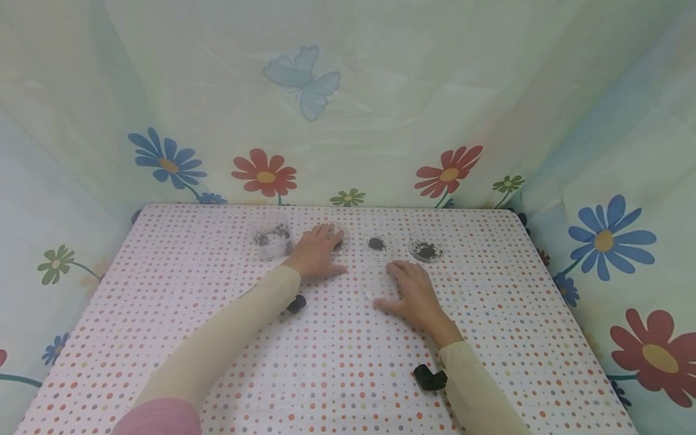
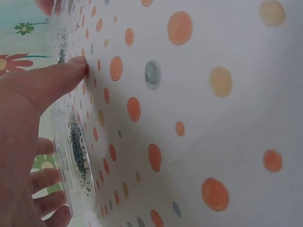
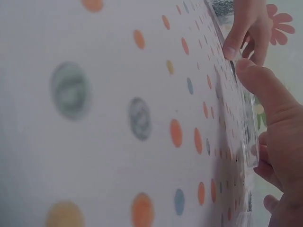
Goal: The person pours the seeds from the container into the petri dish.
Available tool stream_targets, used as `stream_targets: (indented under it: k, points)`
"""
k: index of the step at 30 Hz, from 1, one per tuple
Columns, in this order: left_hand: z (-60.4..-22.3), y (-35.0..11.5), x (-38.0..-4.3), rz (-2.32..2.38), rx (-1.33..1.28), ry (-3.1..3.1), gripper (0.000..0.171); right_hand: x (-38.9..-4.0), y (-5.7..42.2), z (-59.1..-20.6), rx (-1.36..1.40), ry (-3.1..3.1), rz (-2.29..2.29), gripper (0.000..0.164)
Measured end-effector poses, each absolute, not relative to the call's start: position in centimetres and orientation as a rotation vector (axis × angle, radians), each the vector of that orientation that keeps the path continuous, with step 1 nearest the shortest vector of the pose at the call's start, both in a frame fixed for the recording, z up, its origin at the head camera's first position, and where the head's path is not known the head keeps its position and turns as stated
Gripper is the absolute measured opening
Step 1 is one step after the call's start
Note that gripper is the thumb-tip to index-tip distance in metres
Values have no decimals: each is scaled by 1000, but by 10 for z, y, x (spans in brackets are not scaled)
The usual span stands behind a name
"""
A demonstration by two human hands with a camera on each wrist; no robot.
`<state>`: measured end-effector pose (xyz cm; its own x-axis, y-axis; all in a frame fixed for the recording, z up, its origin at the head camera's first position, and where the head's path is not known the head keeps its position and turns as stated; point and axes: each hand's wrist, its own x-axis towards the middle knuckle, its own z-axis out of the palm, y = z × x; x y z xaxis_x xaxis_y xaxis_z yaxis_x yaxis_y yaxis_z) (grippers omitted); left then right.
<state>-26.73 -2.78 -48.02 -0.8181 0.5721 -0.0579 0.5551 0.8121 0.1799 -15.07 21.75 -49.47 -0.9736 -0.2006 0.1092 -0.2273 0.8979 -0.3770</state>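
My left hand (image 1: 318, 254) reaches over a clear petri dish (image 1: 346, 246) with dark granules in it. Its fingers are spread at the far side of that dish (image 2: 92, 198), while the thumb lies apart from it, close to the tablecloth. At the middle, my right hand (image 1: 413, 293) holds an empty clear round dish (image 1: 370, 290) by its edge, the thumb on the near side and the fingers on the far side. Just beyond it stands another petri dish (image 1: 388, 244) with a small dark heap. The dish's clear rim (image 3: 251, 137) shows beside the right fingers.
A clear tub (image 1: 266, 238) with dark granules stands left of the left hand. Another petri dish (image 1: 426, 249) with granules sits at the right of the row. A black device (image 1: 429, 378) juts from the right wrist. A floral curtain (image 1: 380, 121) hangs behind the dotted tablecloth (image 1: 326, 374).
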Motion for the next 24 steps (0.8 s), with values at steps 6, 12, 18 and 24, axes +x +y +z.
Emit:
stream_targets:
  k: [6,12,18,24]
  points:
    - [-482,-28,-268,198,915,2880,89,-151,218,-488,318,-2996,605,86]
    - [-482,-30,-267,192,920,2878,88,-154,219,-484,309,-2974,567,86]
    - [-482,-30,-267,181,926,2881,88,-160,221,-481,289,-2978,520,90]
    - [-481,-29,-267,193,920,2879,88,-164,221,-478,287,-2947,530,88]
